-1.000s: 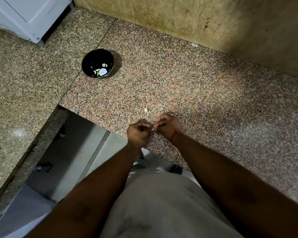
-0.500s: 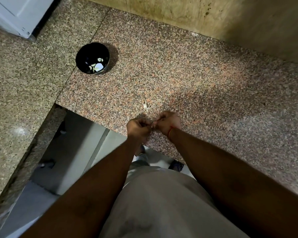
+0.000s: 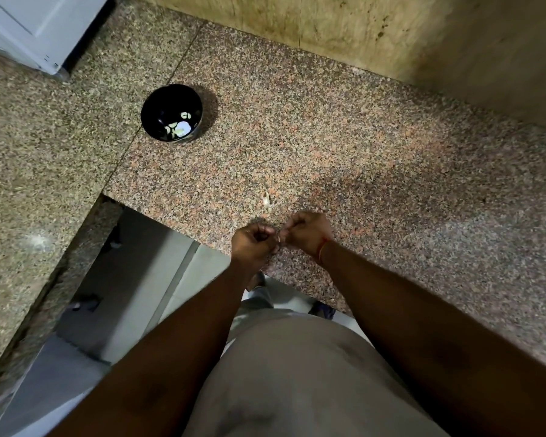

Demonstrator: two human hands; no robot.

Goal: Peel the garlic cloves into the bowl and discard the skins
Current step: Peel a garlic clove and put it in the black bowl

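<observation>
Left hand [image 3: 253,244] and right hand [image 3: 306,232] close together at the near edge of the table [image 3: 375,171], fingers curled, pinching one small pale garlic clove [image 3: 279,238] between them.

Black bowl [image 3: 171,112] well apart, up and to the left, with pale peeled cloves inside. Scrap of garlic skin [image 3: 266,200] on the granite just beyond the hands. Red thread round the right wrist.

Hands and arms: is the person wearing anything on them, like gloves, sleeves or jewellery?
No gloves and no sleeves show: both forearms are bare up to the picture's edge. The left hand has nothing on it that I can see. The right hand has a thin red thread tied round its wrist.
</observation>
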